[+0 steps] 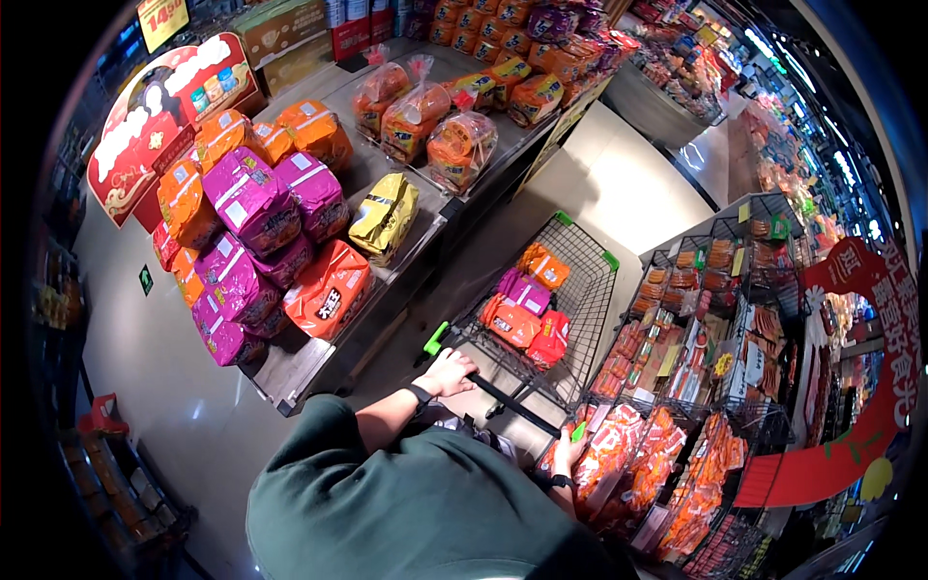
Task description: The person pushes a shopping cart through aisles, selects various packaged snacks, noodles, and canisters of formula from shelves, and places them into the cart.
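A person's left hand (pixel 448 373) and right hand (pixel 568 450) curl firmly around the handle (pixel 512 401) of a cart (pixel 592 295) beside the table's (pixel 300 372) right edge, packs (pixel 510 321) lying along the cart's left side.

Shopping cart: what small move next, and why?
Probably ease the shopping cart forward, bearing slightly left: the left hand and right hand are on its handle, packs lie inside, and the wire rack stands close on its right.
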`<state>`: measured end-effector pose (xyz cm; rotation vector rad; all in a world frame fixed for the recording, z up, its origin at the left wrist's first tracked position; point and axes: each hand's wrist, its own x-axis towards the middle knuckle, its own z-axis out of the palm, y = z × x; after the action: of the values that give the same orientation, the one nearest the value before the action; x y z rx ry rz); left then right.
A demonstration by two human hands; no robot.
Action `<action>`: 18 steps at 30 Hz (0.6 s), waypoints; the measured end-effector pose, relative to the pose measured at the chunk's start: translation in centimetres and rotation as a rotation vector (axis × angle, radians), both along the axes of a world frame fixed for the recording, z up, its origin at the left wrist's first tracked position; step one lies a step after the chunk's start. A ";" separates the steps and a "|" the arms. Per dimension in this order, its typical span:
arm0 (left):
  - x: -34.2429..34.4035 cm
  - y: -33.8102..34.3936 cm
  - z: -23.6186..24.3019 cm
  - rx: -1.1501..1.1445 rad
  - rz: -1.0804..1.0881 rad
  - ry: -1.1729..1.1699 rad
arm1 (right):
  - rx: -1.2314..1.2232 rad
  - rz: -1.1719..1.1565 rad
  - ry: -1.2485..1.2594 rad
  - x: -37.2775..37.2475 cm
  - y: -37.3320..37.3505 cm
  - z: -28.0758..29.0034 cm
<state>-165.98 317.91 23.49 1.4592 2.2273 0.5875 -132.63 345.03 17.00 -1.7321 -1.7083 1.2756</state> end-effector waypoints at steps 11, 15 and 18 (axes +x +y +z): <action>-7.4 13.3 0.0 -0.026 0.060 -0.001 | -0.284 0.176 0.080 -6.7 14.6 2.1; -8.1 17.3 -1.1 -0.084 0.247 0.184 | -0.207 0.481 -0.025 -8.4 21.4 1.6; -9.5 21.4 0.4 -0.146 0.409 0.131 | -0.197 0.647 0.024 -9.2 25.9 0.6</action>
<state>-175.45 339.33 23.84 1.0007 2.6334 0.4485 -141.78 370.92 17.59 -1.2766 -2.2965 1.7660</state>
